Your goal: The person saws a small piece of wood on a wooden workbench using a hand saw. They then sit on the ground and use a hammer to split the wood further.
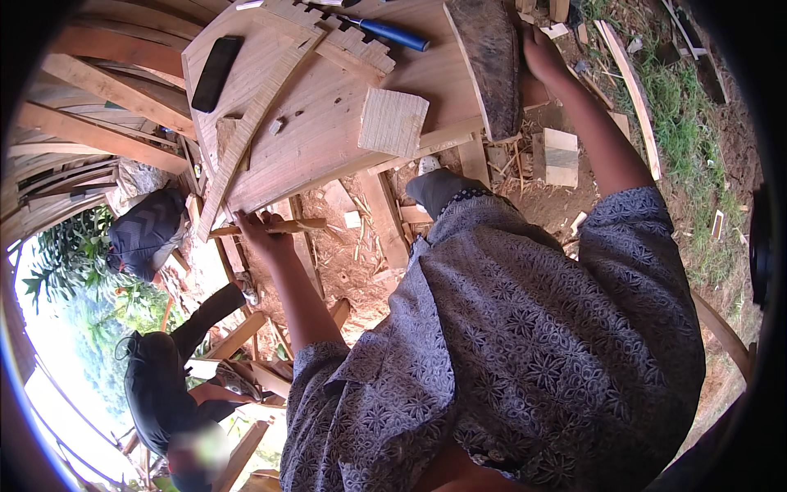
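Note:
My left hand (266,234) is closed round a thin wooden stick (307,225) beside the near left edge of the wooden tabletop (320,123). Both ends of the stick stick out past my fingers. My right hand (541,53) is on the right edge of a dark, rough-faced plank (494,70), which stands tilted against the right end of the top. The plank hides some of those fingers. Nearest my left hand on the top is a long pale wood strip (261,123), its lower end jutting past the edge.
On the top lie a square wood block (393,121), a black flat case (216,74), a blue-handled tool (393,34) and a notched wood piece (352,45). Wood scraps (561,156) litter the ground. Two other people, one in dark clothes (156,385), are at the left among timber beams (106,90).

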{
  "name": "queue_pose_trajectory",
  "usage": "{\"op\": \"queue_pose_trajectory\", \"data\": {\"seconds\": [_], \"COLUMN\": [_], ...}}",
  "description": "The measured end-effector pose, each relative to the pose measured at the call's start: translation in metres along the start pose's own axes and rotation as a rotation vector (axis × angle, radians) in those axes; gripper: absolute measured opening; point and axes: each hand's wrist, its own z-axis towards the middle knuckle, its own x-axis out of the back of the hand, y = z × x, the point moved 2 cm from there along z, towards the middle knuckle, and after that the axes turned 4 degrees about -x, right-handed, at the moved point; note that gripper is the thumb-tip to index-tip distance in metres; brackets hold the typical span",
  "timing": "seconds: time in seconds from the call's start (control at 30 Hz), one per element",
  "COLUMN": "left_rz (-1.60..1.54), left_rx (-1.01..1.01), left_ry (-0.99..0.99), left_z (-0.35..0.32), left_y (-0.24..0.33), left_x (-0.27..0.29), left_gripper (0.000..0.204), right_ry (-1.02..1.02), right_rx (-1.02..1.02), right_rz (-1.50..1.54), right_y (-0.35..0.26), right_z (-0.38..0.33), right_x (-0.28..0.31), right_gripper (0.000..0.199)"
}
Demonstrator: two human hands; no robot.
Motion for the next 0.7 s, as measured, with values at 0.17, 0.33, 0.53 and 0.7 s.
{"op": "queue_pose_trajectory", "data": {"seconds": [0.17,0.33,0.53,0.7], "left_rz": [-0.036,0.037,0.08,0.007], "left_rx": [0.024,0.123,0.167,0.271], "left_ry": [0.048,0.148,0.119,0.047], "left_z": [-0.014,-0.009,0.003,0.015], "left_y": [0.013,0.018,0.021,0.025], "left_x": [-0.011,-0.005,0.03,0.048], "left_gripper": [0.03,0.033,0.033,0.024], "right_ry": [-0.016,-0.043,-0.064,-0.047], "right_rx": [-0.03,-0.097,-0.139,-0.184], "right_rz": [0.051,0.021,0.102,0.033], "right_y": [-0.012,-0.021,0.031,0.042], "right_z": [-0.016,-0.03,-0.029,-0.021], "right_x": [0.008,0.022,0.026,0.029], "right_gripper": [0.05,0.052,0.053,0.055]}}
